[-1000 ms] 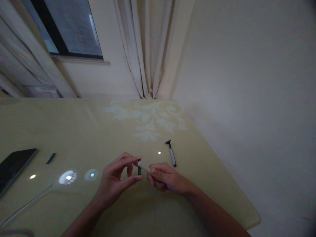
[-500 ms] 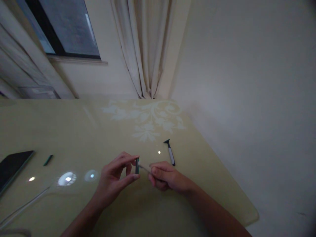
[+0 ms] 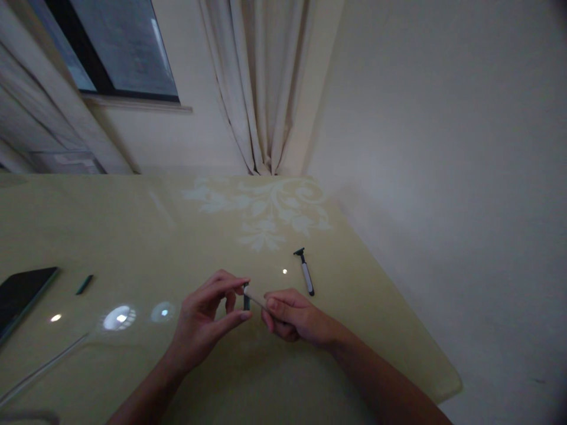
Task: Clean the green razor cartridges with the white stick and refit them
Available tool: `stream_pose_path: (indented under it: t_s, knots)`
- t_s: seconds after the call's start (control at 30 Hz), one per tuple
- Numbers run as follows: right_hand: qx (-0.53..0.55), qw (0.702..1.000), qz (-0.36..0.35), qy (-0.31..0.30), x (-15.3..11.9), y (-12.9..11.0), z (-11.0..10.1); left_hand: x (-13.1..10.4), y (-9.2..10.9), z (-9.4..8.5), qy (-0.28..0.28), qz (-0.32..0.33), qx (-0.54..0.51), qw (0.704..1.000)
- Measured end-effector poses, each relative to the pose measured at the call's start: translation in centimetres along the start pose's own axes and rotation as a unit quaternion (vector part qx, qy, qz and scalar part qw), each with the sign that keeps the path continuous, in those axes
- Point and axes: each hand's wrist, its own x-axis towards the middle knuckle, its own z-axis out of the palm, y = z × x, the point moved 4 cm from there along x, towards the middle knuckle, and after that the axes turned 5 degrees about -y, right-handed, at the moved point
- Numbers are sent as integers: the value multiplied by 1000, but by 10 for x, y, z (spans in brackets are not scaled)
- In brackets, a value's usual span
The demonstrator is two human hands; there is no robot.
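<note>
My left hand (image 3: 204, 316) is closed in a pinch, thumb below and index finger above, on the two ends of a dark razor cartridge (image 3: 247, 302) held upright off the table. Pinched in my right hand (image 3: 292, 316) is a thin pale stick with a white tip, which looks like a cotton swab (image 3: 257, 298). Its white tip lies against the upper part of the cartridge, or just in front of it. Beyond my right hand, a razor (image 3: 306, 273) with a grey and black handle lies on the table, head pointing away.
On the pale yellow table (image 3: 133, 236), a small dark green strip-like piece (image 3: 84, 284) lies at the left, near a dark flat device (image 3: 24, 295). A white cable (image 3: 44, 369) runs in from the lower left. Wall (image 3: 420, 177) borders the table's right side.
My right hand has moved slightly left, bringing the white tip of the swab over the cartridge's upper part. My left hand keeps the cartridge in nearly the same place.
</note>
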Motion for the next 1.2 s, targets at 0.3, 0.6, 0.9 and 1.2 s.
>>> stream_pose_path:
  t_s: [0.3,0.6,0.9,1.2]
  knots:
    - [-10,1000,-4,10,2,2,-5,0,-7,0,-5,-4,19,1000]
    - [-42,999,1,26,0,3,-6,0,-10,-2,4,-7,31,999]
    - [-29,999,-19,34,2,6,-8,0,-11,2,2,-6,32,999]
    - [-15,998,-30,50,1,5,-12,0,-8,3,2,-9,37,999]
